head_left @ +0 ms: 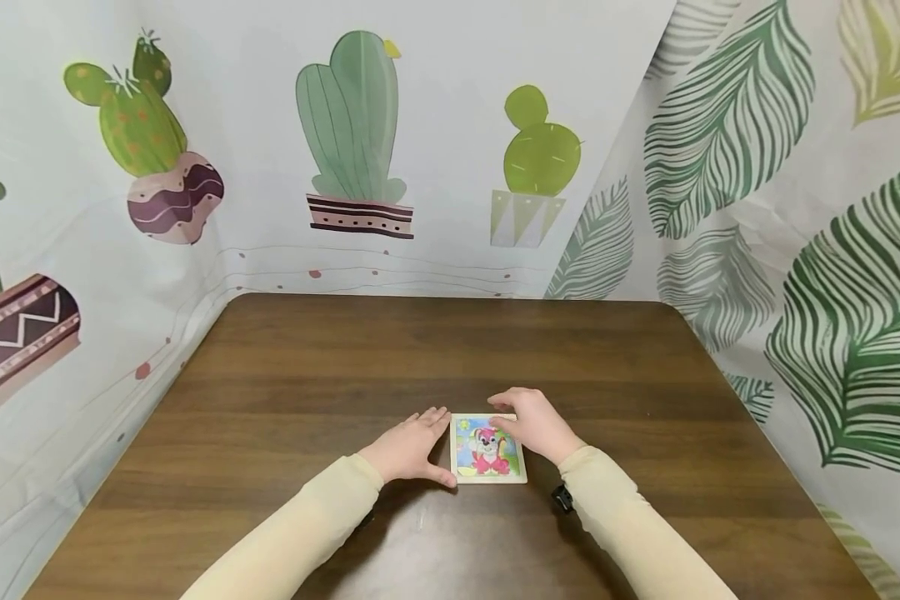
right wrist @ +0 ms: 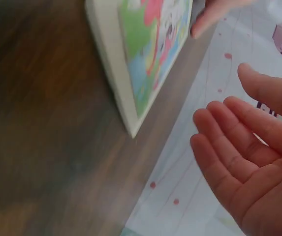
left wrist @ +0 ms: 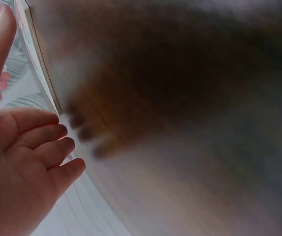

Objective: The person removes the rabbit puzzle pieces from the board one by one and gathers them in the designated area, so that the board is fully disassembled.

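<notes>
A small square picture board [head_left: 487,450] with a pale frame and a pink cartoon animal lies flat on the brown table. The left hand [head_left: 414,448] rests at its left edge, thumb at the near left corner and fingers extended by the far left one. Over the board's far right part is the right hand [head_left: 534,423], fingers loosely bent, holding nothing visible. In the left wrist view the left hand [left wrist: 30,157] has its palm and straight fingers beside the board's edge [left wrist: 42,69]. The right wrist view shows the right hand [right wrist: 254,152] apart from the board [right wrist: 145,59], fingers relaxed.
The wooden table [head_left: 435,350] extends around the board on all sides. Behind and beside it hangs a pale cloth [head_left: 450,167] printed with cacti and leaves. A dark band [head_left: 562,498] shows at the right wrist.
</notes>
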Tool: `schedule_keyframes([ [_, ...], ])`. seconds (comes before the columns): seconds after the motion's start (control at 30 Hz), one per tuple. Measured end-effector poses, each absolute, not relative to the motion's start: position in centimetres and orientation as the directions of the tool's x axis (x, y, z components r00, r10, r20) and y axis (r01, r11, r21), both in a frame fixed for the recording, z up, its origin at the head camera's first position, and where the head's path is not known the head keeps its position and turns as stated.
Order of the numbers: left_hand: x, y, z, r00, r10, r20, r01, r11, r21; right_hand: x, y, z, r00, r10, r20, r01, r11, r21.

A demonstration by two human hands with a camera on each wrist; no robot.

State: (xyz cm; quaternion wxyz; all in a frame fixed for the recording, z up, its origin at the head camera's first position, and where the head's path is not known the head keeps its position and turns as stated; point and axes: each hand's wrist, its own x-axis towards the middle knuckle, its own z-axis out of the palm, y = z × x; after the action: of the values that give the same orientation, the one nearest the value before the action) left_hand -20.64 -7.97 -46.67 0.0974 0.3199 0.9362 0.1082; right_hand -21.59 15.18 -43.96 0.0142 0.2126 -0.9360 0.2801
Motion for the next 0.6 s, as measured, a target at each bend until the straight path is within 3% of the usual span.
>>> schedule_keyframes([
  [0.33, -20.6, -7.2, -46.6, -0.757, 0.645, -0.106, 0.626, 0.762, 0.167, -22.4, 12.7, -45.0, -0.861, -0.498, 0.103, -0.475, 0.718, -0.509],
  [0.6, -20.9, -6.8, -46.2, -0.742, 0.661, -0.115, 0.657, 0.75, 0.074, -23.3, 11.9, -45.6, -0.823, -0.567, -0.003, -0.486, 0.707, -0.514],
])
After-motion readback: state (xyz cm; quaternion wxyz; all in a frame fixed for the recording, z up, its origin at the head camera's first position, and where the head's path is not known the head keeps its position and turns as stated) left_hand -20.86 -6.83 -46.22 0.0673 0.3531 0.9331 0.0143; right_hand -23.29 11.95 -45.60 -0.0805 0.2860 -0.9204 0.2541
